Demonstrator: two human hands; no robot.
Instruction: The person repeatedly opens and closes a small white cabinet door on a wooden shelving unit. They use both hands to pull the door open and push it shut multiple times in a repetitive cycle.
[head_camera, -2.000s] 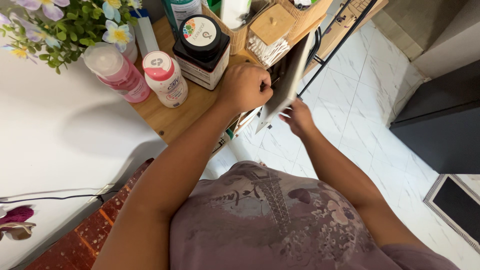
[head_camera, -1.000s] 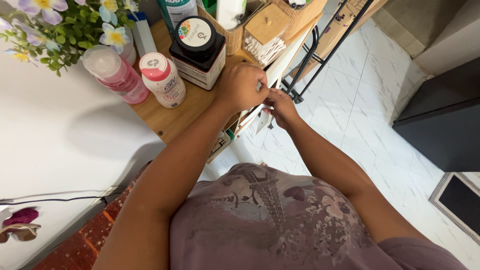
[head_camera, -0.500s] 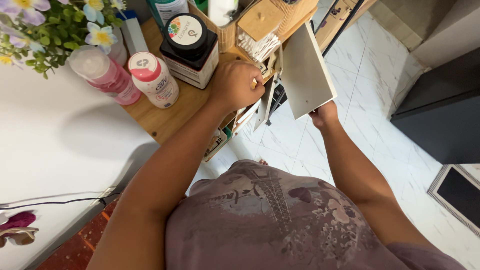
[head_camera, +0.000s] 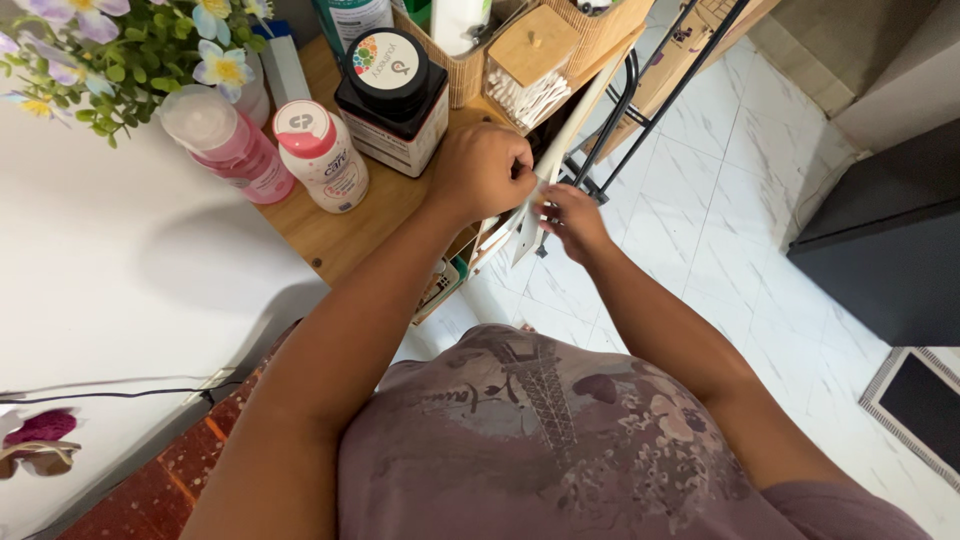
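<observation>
My left hand (head_camera: 485, 170) is closed in a fist at the front edge of a wooden shelf top (head_camera: 330, 235), pinching thin pale sheets (head_camera: 523, 240) that hang down below the edge. Just to its right, my right hand (head_camera: 570, 215) grips a flat pale board (head_camera: 590, 105). The board is turned edge-on and runs up and away along the shelf's side. The two hands almost touch.
On the shelf stand a black jar (head_camera: 392, 85), a white bottle with a pink cap (head_camera: 322, 155), a pink bottle (head_camera: 225, 140), a cotton-swab box (head_camera: 530, 65), a wicker basket (head_camera: 460, 75) and artificial flowers (head_camera: 110, 50). A black metal rack (head_camera: 650, 110), dark cabinet (head_camera: 880, 260) and floor mat (head_camera: 920, 410) lie right.
Half a second ago my right hand held the board out flat to the right. It has swung back edge-on against the shelf, next to my left hand, which has stayed put.
</observation>
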